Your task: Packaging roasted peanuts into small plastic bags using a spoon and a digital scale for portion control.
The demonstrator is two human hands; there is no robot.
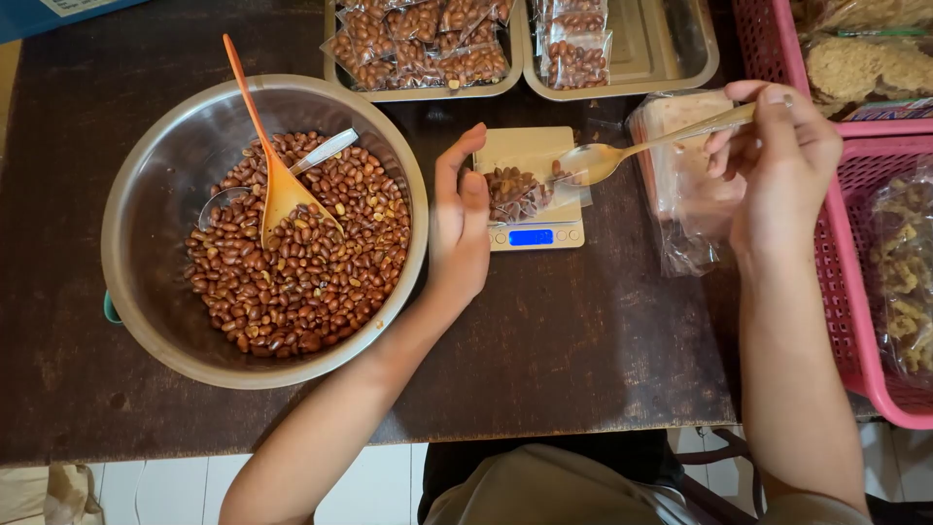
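Steel spoon [622, 154] pinched in the right hand [782, 160], bowl over a peanut bag [520, 192] on the scale [533, 190]. Left hand [459, 222], partly open, steadies the bag.

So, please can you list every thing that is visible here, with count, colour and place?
bowl of peanuts: one, steel, left on table
wooden spoon: one, orange, in bowl
metal scoop: one, silver, in bowl
scale: one, beige, table centre
small bag: one, clear, on scale
trays: two, steel, top, holding packed peanut bags
empty bags: stack, clear, right of scale
baskets: two, pink, right
left hand: steadies the bag
right hand: holds metal spoon
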